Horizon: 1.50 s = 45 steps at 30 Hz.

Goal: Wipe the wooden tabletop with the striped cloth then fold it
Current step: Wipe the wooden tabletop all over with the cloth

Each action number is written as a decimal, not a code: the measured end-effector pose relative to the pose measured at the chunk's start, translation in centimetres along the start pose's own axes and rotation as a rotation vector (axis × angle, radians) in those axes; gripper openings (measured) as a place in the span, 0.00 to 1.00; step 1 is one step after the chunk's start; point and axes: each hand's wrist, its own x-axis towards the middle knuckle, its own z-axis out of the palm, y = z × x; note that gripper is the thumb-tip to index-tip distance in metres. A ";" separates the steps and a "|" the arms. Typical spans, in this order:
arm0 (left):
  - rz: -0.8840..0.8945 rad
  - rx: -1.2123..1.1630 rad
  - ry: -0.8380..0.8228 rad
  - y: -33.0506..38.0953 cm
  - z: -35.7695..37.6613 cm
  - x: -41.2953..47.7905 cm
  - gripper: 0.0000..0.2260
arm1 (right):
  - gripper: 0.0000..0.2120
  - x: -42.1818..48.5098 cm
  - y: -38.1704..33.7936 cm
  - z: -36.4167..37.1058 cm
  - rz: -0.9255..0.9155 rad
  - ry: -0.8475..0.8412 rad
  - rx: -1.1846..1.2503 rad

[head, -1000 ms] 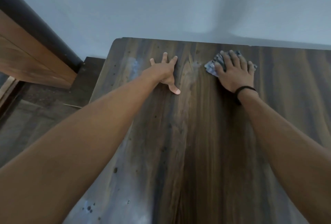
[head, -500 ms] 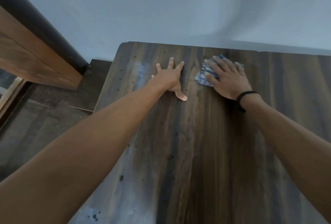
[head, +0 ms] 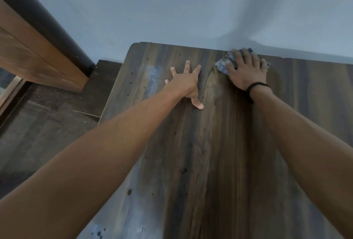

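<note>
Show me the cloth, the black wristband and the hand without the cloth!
Striped cloth [head: 222, 64]: head view, the corner sticking out on its left side.
Black wristband [head: 257, 84]: head view, the strap across the wrist.
Left hand [head: 186, 84]: head view, the back of the hand.

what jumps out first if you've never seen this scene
A dark wooden tabletop fills the view, running up to a pale wall. At its far edge the right grip, a hand with a black wristband, presses a striped cloth flat. The left grip rests spread on the bare wood beside it, apart from the cloth.
</note>
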 end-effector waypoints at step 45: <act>-0.075 -0.036 0.072 -7.2 -3.0 2.1 0.63 | 0.28 0.3 -5.8 2.1 -0.117 0.015 -0.001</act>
